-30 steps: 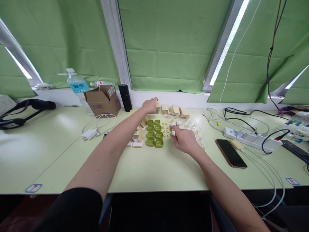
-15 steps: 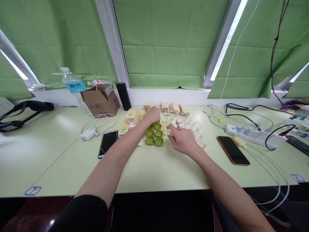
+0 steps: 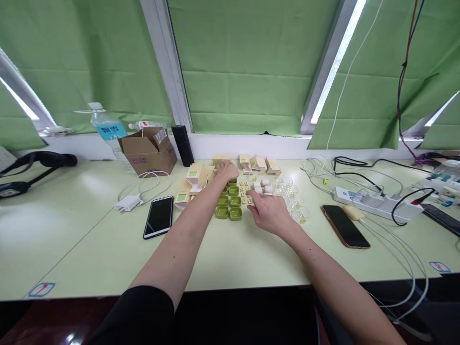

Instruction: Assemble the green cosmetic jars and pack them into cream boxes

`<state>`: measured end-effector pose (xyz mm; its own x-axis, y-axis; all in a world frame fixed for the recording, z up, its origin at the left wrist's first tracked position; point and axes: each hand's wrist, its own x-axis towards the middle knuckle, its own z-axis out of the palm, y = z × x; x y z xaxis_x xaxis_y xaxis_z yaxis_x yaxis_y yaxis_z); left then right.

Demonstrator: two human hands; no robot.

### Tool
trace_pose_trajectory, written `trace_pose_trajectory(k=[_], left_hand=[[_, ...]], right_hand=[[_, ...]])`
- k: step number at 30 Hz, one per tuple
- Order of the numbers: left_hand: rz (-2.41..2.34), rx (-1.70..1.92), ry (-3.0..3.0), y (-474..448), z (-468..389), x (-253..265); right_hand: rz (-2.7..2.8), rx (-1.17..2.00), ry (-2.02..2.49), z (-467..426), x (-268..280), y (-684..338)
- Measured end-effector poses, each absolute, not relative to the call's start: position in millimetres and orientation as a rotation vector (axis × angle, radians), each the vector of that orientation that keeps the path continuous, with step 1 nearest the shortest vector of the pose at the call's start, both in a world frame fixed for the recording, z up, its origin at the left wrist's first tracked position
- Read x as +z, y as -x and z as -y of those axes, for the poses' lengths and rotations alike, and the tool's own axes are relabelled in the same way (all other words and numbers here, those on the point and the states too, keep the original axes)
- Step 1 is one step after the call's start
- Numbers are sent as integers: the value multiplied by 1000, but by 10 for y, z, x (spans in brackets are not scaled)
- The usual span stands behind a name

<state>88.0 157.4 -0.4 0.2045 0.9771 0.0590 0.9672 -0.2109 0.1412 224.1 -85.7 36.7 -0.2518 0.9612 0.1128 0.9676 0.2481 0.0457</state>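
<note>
Green trays [image 3: 235,201] stand in two columns on the table [image 3: 251,258]. Small yellow pieces [image 3: 243,195] lie directly to their right; the right hand [image 3: 270,211] points there, index finger and thumb parted. The left hand [image 3: 226,171] is near the rear trays; its grip cannot be determined. Cream boxes [image 3: 258,164] stand behind; clear cups [image 3: 299,212] lie at right.

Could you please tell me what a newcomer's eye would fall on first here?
Probably the green blinds, which fill most of the upper background. Next, perhaps, the hands mid-table: the left hand at the far end of the small green containers, the right hand near the tiny yellow pieces. The brown cardboard box also stands out, further left.
</note>
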Motion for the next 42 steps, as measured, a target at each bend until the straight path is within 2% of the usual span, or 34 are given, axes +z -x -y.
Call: trace_pose_trajectory(k=[14, 24, 27, 34, 42], left_hand=[[-1875, 331, -2371, -853, -1435, 170], [-1522, 765, -2566, -383, -357, 349], [-1431, 718, -2622, -172, 17, 253], [-1364, 466, -2721, -79, 411, 2], [-1446, 449, -2724, -219, 458, -198]], right_hand=[[2474, -177, 1838, 850, 294, -2212], [2589, -111, 1599, 894, 75, -2104], [2506, -165, 1563, 844, 109, -2199], [2020, -185, 1825, 582, 402, -2556], [2258, -267, 1798, 488, 202, -2317]])
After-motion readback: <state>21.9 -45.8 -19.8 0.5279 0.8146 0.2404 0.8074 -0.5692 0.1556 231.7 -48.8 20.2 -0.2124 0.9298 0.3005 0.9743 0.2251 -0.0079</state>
